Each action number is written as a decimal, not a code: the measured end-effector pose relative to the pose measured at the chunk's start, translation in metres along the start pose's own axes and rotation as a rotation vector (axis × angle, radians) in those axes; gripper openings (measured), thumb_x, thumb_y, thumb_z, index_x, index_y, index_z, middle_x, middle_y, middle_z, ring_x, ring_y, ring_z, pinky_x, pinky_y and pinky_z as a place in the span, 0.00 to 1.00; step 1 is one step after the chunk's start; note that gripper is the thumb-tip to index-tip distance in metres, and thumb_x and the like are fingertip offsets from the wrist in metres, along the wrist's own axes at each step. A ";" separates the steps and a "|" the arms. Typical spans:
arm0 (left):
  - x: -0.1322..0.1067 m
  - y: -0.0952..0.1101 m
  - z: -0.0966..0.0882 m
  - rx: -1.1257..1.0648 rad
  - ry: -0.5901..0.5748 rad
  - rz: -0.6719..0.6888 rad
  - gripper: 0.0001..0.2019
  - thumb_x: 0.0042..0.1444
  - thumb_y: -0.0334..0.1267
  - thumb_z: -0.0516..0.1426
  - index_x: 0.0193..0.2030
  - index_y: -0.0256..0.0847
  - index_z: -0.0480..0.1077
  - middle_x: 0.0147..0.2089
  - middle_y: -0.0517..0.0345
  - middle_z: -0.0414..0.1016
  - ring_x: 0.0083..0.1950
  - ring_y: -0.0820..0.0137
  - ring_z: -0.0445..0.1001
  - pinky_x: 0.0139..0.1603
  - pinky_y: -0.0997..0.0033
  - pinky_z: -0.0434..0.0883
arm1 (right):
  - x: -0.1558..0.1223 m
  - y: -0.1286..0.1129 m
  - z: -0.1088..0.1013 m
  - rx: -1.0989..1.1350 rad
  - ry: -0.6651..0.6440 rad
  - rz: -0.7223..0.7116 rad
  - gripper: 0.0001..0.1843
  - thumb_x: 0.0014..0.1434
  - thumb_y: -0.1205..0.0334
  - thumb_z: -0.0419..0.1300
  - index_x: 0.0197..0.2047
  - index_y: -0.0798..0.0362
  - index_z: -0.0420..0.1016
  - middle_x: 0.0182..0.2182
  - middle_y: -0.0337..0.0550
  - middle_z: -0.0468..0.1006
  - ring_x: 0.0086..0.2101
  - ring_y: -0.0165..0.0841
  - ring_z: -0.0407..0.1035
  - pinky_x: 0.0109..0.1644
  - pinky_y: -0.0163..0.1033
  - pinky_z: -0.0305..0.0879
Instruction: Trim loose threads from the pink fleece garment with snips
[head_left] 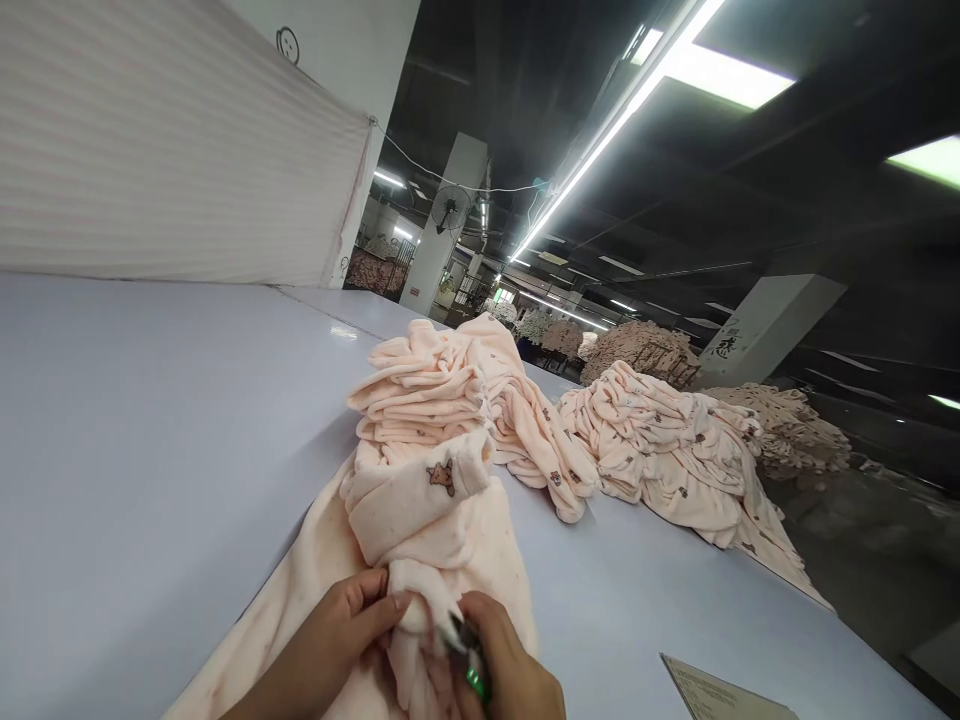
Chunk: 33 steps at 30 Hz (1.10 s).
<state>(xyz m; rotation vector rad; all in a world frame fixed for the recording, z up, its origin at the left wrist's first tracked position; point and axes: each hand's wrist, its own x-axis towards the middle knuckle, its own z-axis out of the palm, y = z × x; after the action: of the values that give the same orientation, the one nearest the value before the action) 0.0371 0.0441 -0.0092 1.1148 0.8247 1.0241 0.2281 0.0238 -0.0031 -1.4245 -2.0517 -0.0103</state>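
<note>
A pale peach fleece garment (420, 520) with a small brown animal patch lies in front of me, bunched up and spread over the near part of the table. My left hand (337, 630) pinches a folded edge of it between thumb and fingers. Close beside, my right hand (517, 665) is closed around small dark thread snips (469, 650) with a bright green part. The blades point at the pinched cloth and look blurred; whether they touch it I cannot tell. Directly behind rises a stack of folded garments (420, 390) in the same fleece, one sleeve-like piece hanging to the right.
A larger heap of printed peach garments (660, 450) lies at the table's right edge. A printed card or sheet (720, 690) rests at the near right of the pale table (187, 450). Pale striped cloth (180, 150) hangs along the left; bundled piles (645, 350) stand beyond.
</note>
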 end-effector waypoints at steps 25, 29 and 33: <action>0.006 0.013 0.007 -0.343 -0.121 -0.103 0.18 0.54 0.45 0.51 0.42 0.35 0.73 0.31 0.51 0.77 0.38 0.60 0.74 0.43 0.63 0.70 | 0.021 0.050 0.017 0.979 0.028 0.512 0.18 0.51 0.46 0.64 0.33 0.53 0.74 0.30 0.41 0.76 0.31 0.35 0.68 0.38 0.36 0.65; 0.003 0.011 0.016 -0.244 -0.099 0.062 0.16 0.51 0.45 0.62 0.43 0.38 0.73 0.37 0.55 0.77 0.41 0.64 0.72 0.50 0.67 0.67 | 0.002 0.026 -0.006 0.726 0.267 0.418 0.10 0.55 0.56 0.63 0.40 0.48 0.71 0.37 0.38 0.73 0.28 0.29 0.64 0.33 0.30 0.61; -0.001 0.011 0.020 -0.214 -0.093 0.039 0.15 0.54 0.48 0.59 0.43 0.41 0.73 0.44 0.55 0.76 0.45 0.63 0.71 0.45 0.68 0.69 | -0.005 0.005 -0.009 0.333 0.199 -0.109 0.16 0.55 0.59 0.58 0.48 0.44 0.72 0.43 0.42 0.78 0.32 0.35 0.74 0.32 0.33 0.65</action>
<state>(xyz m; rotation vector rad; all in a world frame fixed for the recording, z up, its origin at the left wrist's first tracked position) 0.0520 0.0381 0.0064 0.9902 0.6062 1.0585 0.2374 0.0184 0.0001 -1.0640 -1.8625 0.1332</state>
